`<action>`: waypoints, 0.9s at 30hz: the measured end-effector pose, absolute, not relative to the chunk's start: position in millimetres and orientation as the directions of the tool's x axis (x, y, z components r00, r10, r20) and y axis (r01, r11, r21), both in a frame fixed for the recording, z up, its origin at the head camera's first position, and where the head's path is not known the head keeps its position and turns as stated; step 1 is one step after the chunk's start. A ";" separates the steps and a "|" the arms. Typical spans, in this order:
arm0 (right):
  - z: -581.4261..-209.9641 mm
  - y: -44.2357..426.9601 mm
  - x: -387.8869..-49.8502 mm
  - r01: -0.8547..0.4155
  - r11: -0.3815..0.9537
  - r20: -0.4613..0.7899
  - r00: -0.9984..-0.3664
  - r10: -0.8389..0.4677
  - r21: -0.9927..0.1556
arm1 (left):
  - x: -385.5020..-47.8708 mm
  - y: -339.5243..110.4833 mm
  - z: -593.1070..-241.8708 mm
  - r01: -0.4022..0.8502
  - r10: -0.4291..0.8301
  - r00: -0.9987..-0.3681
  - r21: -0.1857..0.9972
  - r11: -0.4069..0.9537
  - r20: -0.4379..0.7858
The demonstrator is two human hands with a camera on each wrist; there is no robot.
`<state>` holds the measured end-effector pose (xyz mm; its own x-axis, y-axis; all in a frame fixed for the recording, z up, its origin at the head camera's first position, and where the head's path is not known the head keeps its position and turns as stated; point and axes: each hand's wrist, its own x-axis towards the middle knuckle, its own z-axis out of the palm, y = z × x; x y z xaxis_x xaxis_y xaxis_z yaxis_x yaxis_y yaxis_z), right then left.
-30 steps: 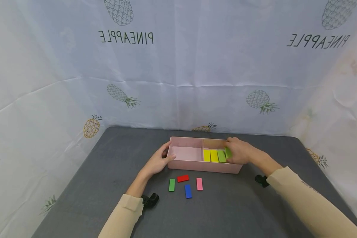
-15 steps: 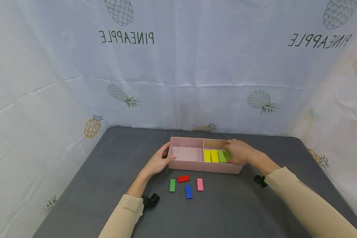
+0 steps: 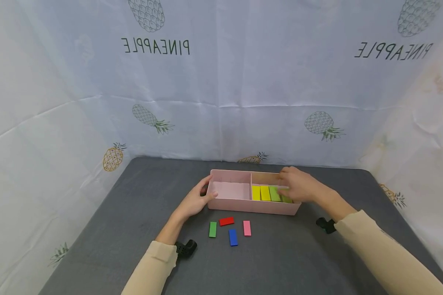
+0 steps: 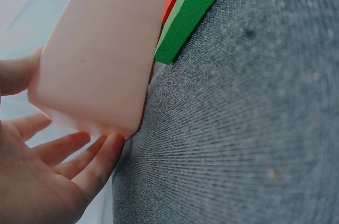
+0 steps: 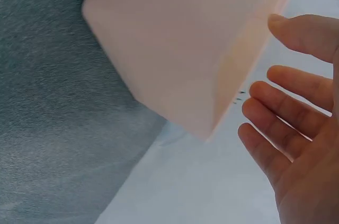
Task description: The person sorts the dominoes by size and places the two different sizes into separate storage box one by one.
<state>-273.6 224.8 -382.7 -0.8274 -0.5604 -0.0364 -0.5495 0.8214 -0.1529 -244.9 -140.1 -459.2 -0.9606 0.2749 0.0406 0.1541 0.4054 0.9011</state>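
Long pink rectangular box [image 3: 230,190], open-topped, two compartments, lies crosswise on the dark grey cloth-covered table [image 3: 280,258]; clock directions taken from the head view, 12 away from the person.

Left hand [image 3: 194,201] at the box's 9 o'clock end: fingers curve against the end wall, thumb at the rim, gripping it. Right hand [image 3: 302,187] above the 3 o'clock end: fingers loosely bent and spread apart, nothing pinched; cannot tell whether it touches the box or a block.

Compartment at 3 o'clock, side by side from the pink divider [image 3: 251,186]: two flat yellow rectangular blocks [image 3: 256,193], then two flat light-green rectangular blocks [image 3: 275,194], the last partly hidden by the right hand.

On the cloth, around the box's 6 to 8 o'clock, four flat rectangular blocks lie apart: blue block [image 3: 233,237]; red block [image 3: 227,221] at its 11; mid-green block [image 3: 212,229] at its 10; pink block [image 3: 247,228] at its 2.

Beyond the table, at 12: pale curtain [image 3: 199,135] printed with pineapples.
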 end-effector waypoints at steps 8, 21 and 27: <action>-373.6 230.7 -259.4 -0.537 0.813 0.088 -0.842 -0.532 -0.224 | -244.7 -139.7 -459.5 0.158 0.277 -0.960 0.900 0.405 0.044; -387.9 246.9 -228.9 -0.474 0.802 0.237 -0.880 -0.412 -0.363 | -243.8 -138.6 -457.4 0.149 0.280 -0.959 0.906 0.396 0.036; -396.8 252.3 -220.4 -0.411 0.813 0.239 -0.910 -0.339 -0.412 | -243.3 -139.3 -457.8 0.147 0.269 -0.962 0.903 0.404 0.037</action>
<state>-220.4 252.3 -396.8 -0.9100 -0.3387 0.2390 -0.4109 0.8131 -0.4123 -243.3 -139.3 -457.8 -0.9625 0.2689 0.0365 0.1472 0.4042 0.9027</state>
